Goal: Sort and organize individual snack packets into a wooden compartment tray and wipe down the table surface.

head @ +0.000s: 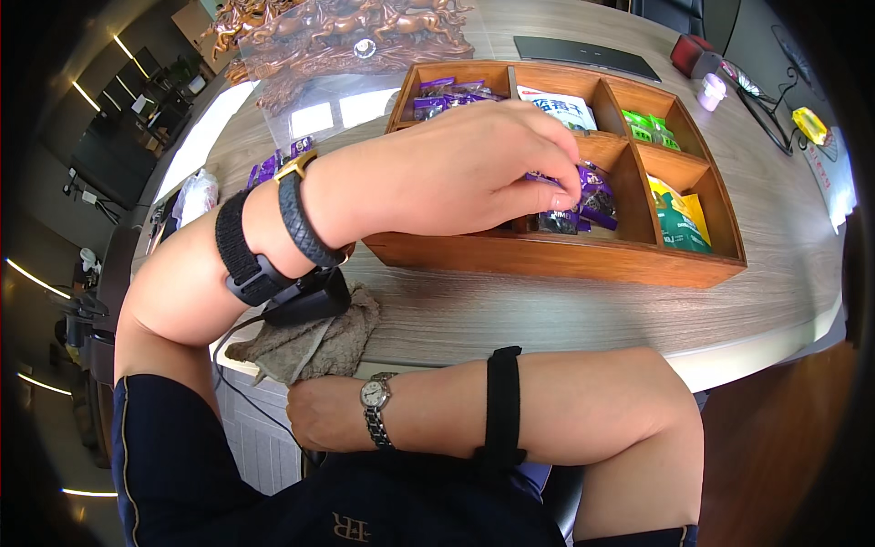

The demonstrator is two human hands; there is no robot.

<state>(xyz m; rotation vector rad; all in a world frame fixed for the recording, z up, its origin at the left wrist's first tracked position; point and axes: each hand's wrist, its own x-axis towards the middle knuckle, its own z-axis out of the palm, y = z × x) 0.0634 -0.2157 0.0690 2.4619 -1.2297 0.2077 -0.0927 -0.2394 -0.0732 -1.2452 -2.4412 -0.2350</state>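
Note:
My left hand (499, 167) reaches over the front of a wooden compartment tray (554, 263). Its thumb and fingers pinch a purple-wrapped snack packet (559, 222) in the front middle compartment. More purple packets (599, 198) lie just right of the fingertips. The front left compartment is mostly hidden behind this hand. My right hand (318, 414), with a metal-band watch (374, 396) on its wrist, is bent in front of my body beside a grey-brown cloth (328, 345) at the table edge. Its fingers are turned out of sight.
Other compartments hold purple packets (451, 99), a white bag (557, 106), green packets (649, 130) and a green-yellow bag (683, 222). Behind stand a clear panel with a knob (365, 48) and a horse sculpture (342, 27). A cable (249, 393) hangs from my left wrist device (311, 297).

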